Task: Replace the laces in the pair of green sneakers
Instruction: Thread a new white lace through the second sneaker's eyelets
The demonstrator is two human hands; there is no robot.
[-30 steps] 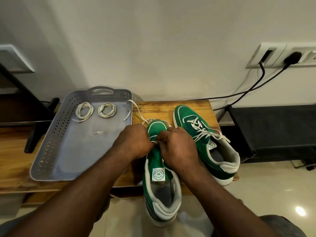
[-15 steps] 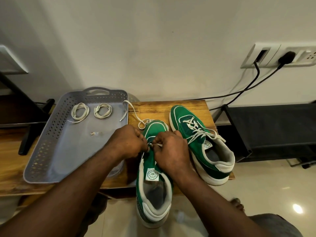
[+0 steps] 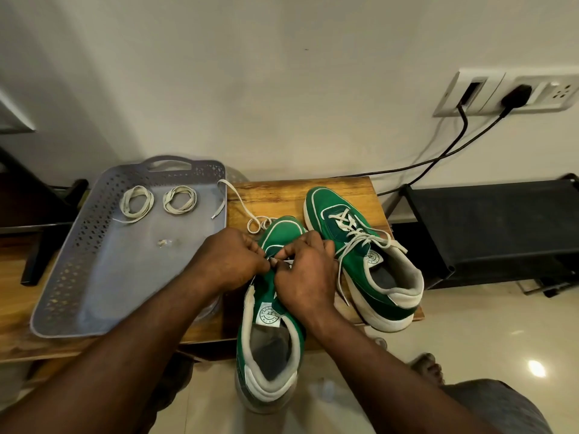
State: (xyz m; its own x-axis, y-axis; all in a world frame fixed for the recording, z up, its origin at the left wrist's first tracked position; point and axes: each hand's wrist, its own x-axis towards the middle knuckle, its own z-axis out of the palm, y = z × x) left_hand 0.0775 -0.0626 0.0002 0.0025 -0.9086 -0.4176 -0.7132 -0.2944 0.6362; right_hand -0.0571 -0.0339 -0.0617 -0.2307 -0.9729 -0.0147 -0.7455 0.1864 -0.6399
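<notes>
Left hand (image 3: 232, 261) and right hand (image 3: 308, 270) both pinch the lace (image 3: 240, 200) on the near sneaker (image 3: 269, 339), heel overhanging the desk (image 3: 282, 195) edge. Second sneaker (image 3: 360, 245) at two o'clock, bare desk at twelve, tray (image 3: 78, 245) at ten.

A home: tiled floor (image 3: 470, 333), wall sockets (image 3: 513, 95), wooden bench (image 3: 300, 192).

Views: 1, head cam, wide-angle.
Spot: on person's head, above & behind left hand (image 3: 228, 261) & right hand (image 3: 305, 274).
Facing: fwd & down at bench (image 3: 282, 195), wall (image 3: 282, 89) up top.
Nearness: close; hands mid-frame, forearms run in from bottom edge.
Edges: tray (image 3: 72, 261) left, shelf (image 3: 485, 223) right, floor (image 3: 470, 333) bottom.
Shared: 1 view only, no overlap.
</notes>
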